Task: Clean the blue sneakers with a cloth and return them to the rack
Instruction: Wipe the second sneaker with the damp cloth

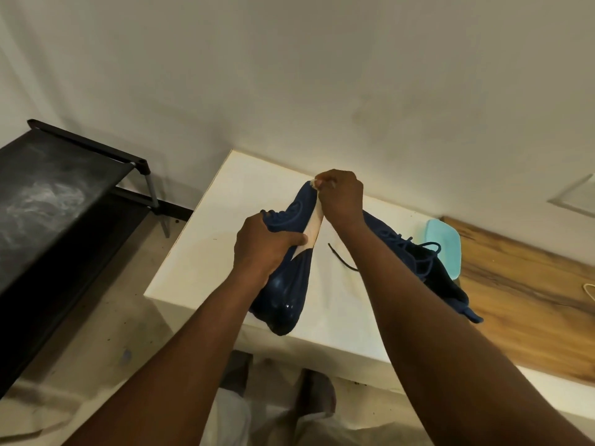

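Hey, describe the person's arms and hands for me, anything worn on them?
Both forearms are bare as far as the frame shows: no sleeves, watch or bracelets visible. The left hand and right hand wear no gloves, and no rings are visible.

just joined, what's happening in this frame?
A person is cleaning a blue sneaker over a white table. The left hand grips its middle while the right hand presses a pale cloth near the toe. The second sneaker lies on the table behind. The black rack stands to the left, its visible shelf bare.
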Demonstrator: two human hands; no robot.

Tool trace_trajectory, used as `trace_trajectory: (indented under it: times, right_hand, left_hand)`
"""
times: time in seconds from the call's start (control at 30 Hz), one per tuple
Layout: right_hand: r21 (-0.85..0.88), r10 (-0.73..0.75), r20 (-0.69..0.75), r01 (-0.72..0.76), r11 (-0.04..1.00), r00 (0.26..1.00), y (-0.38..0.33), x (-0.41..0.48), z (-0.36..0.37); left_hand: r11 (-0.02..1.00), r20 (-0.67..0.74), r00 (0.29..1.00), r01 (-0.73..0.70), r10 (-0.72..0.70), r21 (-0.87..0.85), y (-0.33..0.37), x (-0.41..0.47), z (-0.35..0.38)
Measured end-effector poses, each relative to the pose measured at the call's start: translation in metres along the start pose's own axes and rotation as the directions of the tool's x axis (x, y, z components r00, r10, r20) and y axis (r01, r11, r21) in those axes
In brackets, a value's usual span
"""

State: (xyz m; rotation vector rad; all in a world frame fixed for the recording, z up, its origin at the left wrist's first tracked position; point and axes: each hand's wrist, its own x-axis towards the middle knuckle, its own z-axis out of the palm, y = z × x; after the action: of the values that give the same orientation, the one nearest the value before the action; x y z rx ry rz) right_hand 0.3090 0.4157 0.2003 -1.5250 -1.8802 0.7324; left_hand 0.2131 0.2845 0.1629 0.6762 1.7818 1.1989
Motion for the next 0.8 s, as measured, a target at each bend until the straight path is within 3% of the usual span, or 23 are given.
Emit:
trace_trajectory:
  times: [0.1,0.27,0.47,0.63,0.8]
  right_hand:
    - [0.036,0.001,-0.014,-0.001,0.999,1.0,0.003,-0.032,-0.006]
    - [-0.047,-0.102,-0.093,0.098,0.994,0.99,0.029,-0.116,-0.002]
    - [-0.256,-0.098,-0.105,0.068,0.964,0.99,0.017,-0.051,-0.01]
    - [-0.141,-0.041,-0.069,0.031,0.99,0.997,0.014,-0.016,-0.01]
    - [-0.017,-0.074,-0.119,0.073,0.997,0.99,0.023,-0.09,0.001]
  left_hand:
    - [1.0,-0.024,1.0,0.016,-0.016,-0.006,-0.004,0.002,-0.003]
    - [0.999,0.023,1.0,-0.017,0.016,0.045,-0.003,0.004,-0.002]
    - [0.976,0.041,0.992,-0.122,0.116,0.181,0.002,-0.001,0.011]
    - [0.991,0.026,0.997,-0.074,0.072,0.111,-0.001,0.001,0.008]
    - [0.999,0.028,0.999,-0.022,0.021,0.047,-0.003,0.004,0.002]
